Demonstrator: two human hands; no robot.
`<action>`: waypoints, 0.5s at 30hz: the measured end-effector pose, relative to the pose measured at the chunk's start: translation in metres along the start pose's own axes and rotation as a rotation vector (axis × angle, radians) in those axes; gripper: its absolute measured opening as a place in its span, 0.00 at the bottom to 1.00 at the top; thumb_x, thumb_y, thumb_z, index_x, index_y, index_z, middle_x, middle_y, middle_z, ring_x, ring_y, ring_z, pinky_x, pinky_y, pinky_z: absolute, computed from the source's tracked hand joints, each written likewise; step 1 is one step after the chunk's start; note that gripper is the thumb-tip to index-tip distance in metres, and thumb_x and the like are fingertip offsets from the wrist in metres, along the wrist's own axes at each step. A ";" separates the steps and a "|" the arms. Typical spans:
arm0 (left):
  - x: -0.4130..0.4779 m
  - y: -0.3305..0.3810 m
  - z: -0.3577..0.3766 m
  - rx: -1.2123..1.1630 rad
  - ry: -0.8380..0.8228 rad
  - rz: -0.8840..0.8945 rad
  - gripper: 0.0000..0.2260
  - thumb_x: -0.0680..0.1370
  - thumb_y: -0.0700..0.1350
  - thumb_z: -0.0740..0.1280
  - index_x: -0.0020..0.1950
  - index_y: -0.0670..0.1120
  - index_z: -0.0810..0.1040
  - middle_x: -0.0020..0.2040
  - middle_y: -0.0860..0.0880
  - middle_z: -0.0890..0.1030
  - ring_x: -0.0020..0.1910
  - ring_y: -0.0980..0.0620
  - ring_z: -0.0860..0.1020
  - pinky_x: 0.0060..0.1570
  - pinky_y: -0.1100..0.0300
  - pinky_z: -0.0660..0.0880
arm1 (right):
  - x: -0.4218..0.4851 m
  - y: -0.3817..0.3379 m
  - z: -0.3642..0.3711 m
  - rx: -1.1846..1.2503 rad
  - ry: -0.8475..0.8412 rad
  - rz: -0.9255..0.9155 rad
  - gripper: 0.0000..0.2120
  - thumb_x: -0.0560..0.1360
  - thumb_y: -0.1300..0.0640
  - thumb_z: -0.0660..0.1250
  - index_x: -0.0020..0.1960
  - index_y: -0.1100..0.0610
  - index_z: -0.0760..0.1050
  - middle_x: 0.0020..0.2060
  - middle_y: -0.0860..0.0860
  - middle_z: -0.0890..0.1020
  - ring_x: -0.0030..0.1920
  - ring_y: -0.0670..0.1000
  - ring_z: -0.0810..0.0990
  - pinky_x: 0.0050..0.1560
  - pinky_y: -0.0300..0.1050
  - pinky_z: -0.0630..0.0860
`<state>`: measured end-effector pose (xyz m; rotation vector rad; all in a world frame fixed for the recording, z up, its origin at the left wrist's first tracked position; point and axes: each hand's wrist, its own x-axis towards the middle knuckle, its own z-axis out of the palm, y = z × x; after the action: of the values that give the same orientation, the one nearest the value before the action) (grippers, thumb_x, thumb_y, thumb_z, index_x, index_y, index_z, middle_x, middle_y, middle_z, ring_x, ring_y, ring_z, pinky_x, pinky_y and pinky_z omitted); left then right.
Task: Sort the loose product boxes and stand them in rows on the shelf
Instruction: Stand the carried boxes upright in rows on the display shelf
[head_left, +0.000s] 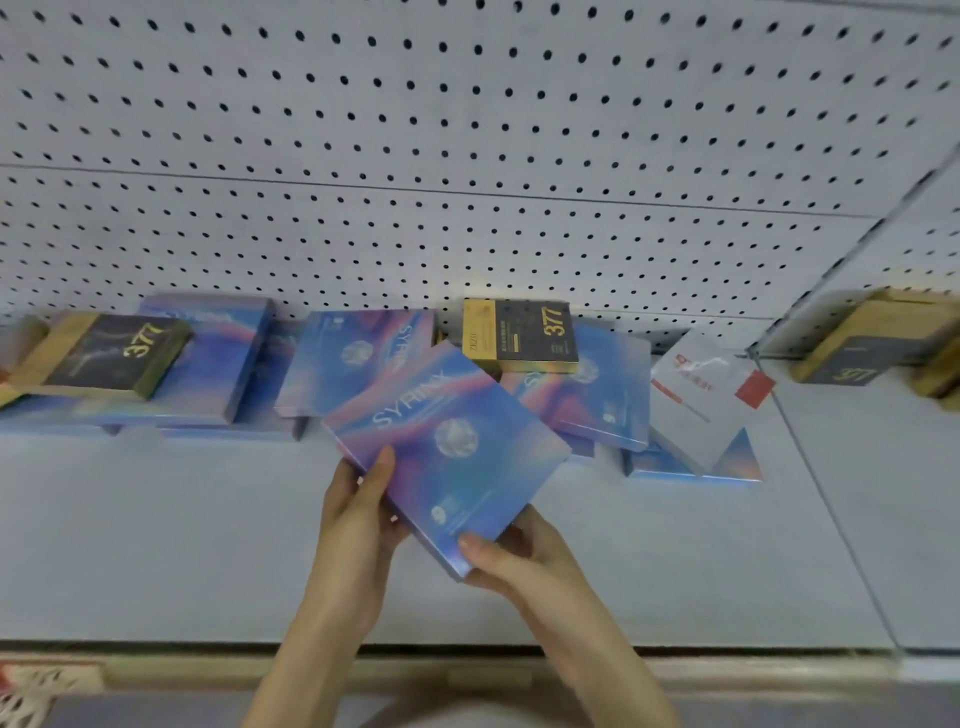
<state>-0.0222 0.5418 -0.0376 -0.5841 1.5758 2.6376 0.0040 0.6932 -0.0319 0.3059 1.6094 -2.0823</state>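
So we're holding one blue SYRINX box (447, 452) up off the grey shelf (156, 545) with both hands. It's tilted, with the printed face toward us. Our left hand (358, 514) grips its left edge, thumb lying on the face and fingers tucked underneath. Our right hand (519, 561) pinches the near corner, thumb on top and the rest of the fingers under the box. Both hands are clamped on the same box, a little apart along its near side.

Everything else, going off that SYRINX box:

- Right behind it, another blue box (358, 358) lies flat, partly hidden by the one we hold.
- Behind and to the right, a black-and-yellow 377 box (524, 335) rests on more blue boxes (608, 400), close to the pegboard (467, 130).
- Further right, a white box with red marks (701, 395) sits tilted over one more blue one.
- Way off to the left, a blue pile (208, 364) lies flat with a second 377 box (104, 356) on top, sitting crooked.
- Far right, past the thin shelf divider (810, 441), there's a stack of 377 boxes (857, 348). It's pretty blurry, so we can't tell how many.

Under the SYRINX box, the shelf surface runs toward us to its front edge.
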 end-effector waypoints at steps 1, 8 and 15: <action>-0.001 -0.001 -0.001 -0.022 0.021 -0.004 0.18 0.76 0.46 0.63 0.67 0.48 0.73 0.59 0.48 0.81 0.57 0.49 0.80 0.42 0.58 0.81 | 0.001 -0.003 -0.005 -0.053 0.015 0.002 0.20 0.68 0.50 0.72 0.58 0.56 0.78 0.49 0.50 0.85 0.50 0.50 0.83 0.49 0.44 0.80; 0.000 0.002 -0.007 -0.154 0.177 0.017 0.16 0.80 0.50 0.60 0.62 0.44 0.77 0.55 0.45 0.83 0.48 0.51 0.83 0.40 0.60 0.80 | 0.041 -0.054 -0.073 -0.284 0.372 -0.203 0.05 0.77 0.61 0.67 0.43 0.56 0.79 0.41 0.55 0.83 0.44 0.54 0.81 0.47 0.43 0.79; -0.022 -0.011 -0.024 -0.174 0.397 0.055 0.16 0.80 0.52 0.60 0.63 0.45 0.77 0.49 0.48 0.85 0.42 0.54 0.84 0.33 0.63 0.79 | 0.142 -0.103 -0.090 -0.888 0.403 -0.418 0.19 0.74 0.53 0.71 0.62 0.59 0.74 0.54 0.53 0.77 0.56 0.53 0.75 0.57 0.42 0.71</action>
<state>0.0077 0.5311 -0.0501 -1.1515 1.4615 2.8520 -0.1796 0.7642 -0.0349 0.0717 2.8415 -1.3733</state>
